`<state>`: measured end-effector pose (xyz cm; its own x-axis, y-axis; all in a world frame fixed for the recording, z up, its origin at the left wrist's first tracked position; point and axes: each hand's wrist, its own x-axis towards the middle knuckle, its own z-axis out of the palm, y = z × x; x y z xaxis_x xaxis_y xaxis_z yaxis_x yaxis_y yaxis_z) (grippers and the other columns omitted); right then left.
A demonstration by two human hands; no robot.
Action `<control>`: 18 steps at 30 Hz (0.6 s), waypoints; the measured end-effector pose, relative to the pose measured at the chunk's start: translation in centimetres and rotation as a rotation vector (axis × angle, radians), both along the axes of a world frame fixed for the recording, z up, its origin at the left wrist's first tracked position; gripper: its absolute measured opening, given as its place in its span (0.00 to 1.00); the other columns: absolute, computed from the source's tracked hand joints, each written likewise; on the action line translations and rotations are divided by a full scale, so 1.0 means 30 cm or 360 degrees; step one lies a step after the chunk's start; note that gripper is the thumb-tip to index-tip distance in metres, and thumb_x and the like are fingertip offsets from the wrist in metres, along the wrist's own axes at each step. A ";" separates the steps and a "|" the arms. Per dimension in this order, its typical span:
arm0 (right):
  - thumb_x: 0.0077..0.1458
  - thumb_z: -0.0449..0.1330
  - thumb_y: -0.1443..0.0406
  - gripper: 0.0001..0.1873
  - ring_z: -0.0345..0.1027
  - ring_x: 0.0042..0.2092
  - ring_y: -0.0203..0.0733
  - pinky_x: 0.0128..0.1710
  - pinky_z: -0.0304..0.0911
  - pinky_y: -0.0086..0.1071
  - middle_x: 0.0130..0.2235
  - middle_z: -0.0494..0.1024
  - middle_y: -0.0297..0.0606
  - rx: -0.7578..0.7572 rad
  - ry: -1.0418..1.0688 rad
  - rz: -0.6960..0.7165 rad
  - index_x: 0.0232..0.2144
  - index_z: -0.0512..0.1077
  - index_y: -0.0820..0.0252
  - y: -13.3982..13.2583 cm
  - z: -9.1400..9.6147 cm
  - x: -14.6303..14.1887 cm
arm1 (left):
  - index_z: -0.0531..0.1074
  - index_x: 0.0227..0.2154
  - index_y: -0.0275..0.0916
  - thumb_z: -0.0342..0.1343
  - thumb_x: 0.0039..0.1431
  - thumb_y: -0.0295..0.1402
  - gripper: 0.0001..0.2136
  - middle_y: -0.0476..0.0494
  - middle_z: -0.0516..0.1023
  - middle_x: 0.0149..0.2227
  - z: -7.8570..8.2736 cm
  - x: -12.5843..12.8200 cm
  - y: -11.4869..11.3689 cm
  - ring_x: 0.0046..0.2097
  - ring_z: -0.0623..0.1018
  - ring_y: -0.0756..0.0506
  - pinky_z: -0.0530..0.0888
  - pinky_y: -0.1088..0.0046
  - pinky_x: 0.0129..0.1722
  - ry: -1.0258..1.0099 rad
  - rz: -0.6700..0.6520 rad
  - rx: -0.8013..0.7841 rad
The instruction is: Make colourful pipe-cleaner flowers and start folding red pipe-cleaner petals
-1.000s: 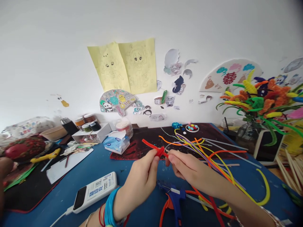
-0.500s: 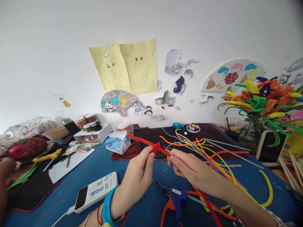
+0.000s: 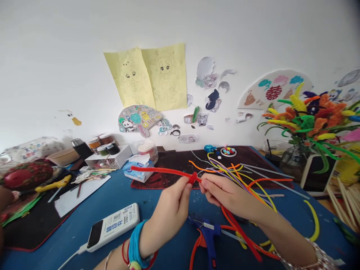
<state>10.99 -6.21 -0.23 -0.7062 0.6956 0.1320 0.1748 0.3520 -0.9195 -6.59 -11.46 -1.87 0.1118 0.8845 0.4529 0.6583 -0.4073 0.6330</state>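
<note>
My left hand point(image 3: 171, 210) and my right hand point(image 3: 222, 193) meet above the blue table point(image 3: 92, 206), both pinched on a red pipe cleaner point(image 3: 160, 170). Its free end sticks out level to the left, as far as the tissue pack point(image 3: 137, 168). A small twist or loop sits between the two sets of fingertips. More red stem trails down under my right wrist. A blue glue gun point(image 3: 209, 236) lies just below my hands. Several loose pipe cleaners point(image 3: 242, 176) in orange, yellow and purple lie behind my right hand.
A white power bank point(image 3: 112, 227) with a cable lies at front left. Jars and a white box point(image 3: 108, 159) stand by the wall. A vase of pipe-cleaner flowers point(image 3: 309, 120) stands at right, wooden sticks point(image 3: 345, 204) beside it. A dish of beads point(image 3: 228, 151) sits on the dark mat.
The red pipe cleaner's free end has grown longer and swung from pointing up-left to lying level to the left. My hands stayed pinched together at the twist.
</note>
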 end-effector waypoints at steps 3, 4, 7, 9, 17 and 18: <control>0.64 0.43 0.56 0.17 0.51 0.23 0.31 0.24 0.50 0.27 0.22 0.59 0.27 -0.0049 0.0012 0.0018 0.28 0.60 0.59 0.001 -0.005 -0.003 | 0.65 0.34 0.39 0.41 0.65 0.32 0.09 0.49 0.70 0.28 -0.006 0.017 -0.002 0.27 0.67 0.51 0.64 0.76 0.28 0.0021 -0.0113 -0.0038; 0.64 0.43 0.56 0.16 0.51 0.23 0.31 0.24 0.50 0.27 0.22 0.60 0.27 -0.0051 0.0006 0.0026 0.29 0.60 0.59 0.001 -0.005 -0.002 | 0.65 0.34 0.39 0.41 0.65 0.32 0.09 0.49 0.71 0.29 -0.005 0.018 -0.001 0.28 0.68 0.51 0.64 0.76 0.29 0.0018 -0.0114 -0.0027; 0.64 0.42 0.57 0.16 0.52 0.23 0.31 0.25 0.51 0.27 0.21 0.60 0.27 -0.0030 -0.0010 0.0056 0.29 0.60 0.59 0.001 -0.002 0.001 | 0.66 0.33 0.38 0.40 0.65 0.32 0.10 0.48 0.71 0.29 0.002 0.008 0.002 0.29 0.68 0.51 0.65 0.76 0.30 0.0005 -0.0073 0.0010; 0.64 0.43 0.57 0.16 0.53 0.23 0.31 0.25 0.51 0.27 0.21 0.61 0.27 -0.0015 -0.0015 0.0067 0.29 0.61 0.59 0.003 0.000 0.002 | 0.66 0.32 0.38 0.40 0.65 0.32 0.11 0.48 0.71 0.29 0.001 0.001 0.006 0.28 0.68 0.51 0.65 0.76 0.30 -0.0010 -0.0035 0.0040; 0.64 0.41 0.57 0.17 0.53 0.22 0.31 0.25 0.52 0.26 0.19 0.61 0.26 0.0028 -0.0040 0.0070 0.33 0.64 0.60 0.001 0.009 0.005 | 0.67 0.40 0.37 0.41 0.64 0.32 0.10 0.45 0.75 0.33 -0.028 -0.001 0.029 0.32 0.73 0.49 0.69 0.75 0.33 -0.0126 0.0196 0.0231; 0.64 0.41 0.57 0.17 0.53 0.22 0.31 0.25 0.52 0.26 0.19 0.61 0.26 0.0025 -0.0048 0.0064 0.34 0.64 0.60 0.000 0.012 0.006 | 0.67 0.41 0.38 0.42 0.65 0.32 0.10 0.45 0.75 0.34 -0.030 0.000 0.030 0.32 0.73 0.49 0.69 0.74 0.33 -0.0149 0.0238 0.0241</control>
<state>11.17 -6.21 0.13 -0.7375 0.6644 0.1208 0.1879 0.3737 -0.9083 -6.59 -10.57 -2.78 -0.0640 0.8094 0.5838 0.6597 -0.4046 0.6333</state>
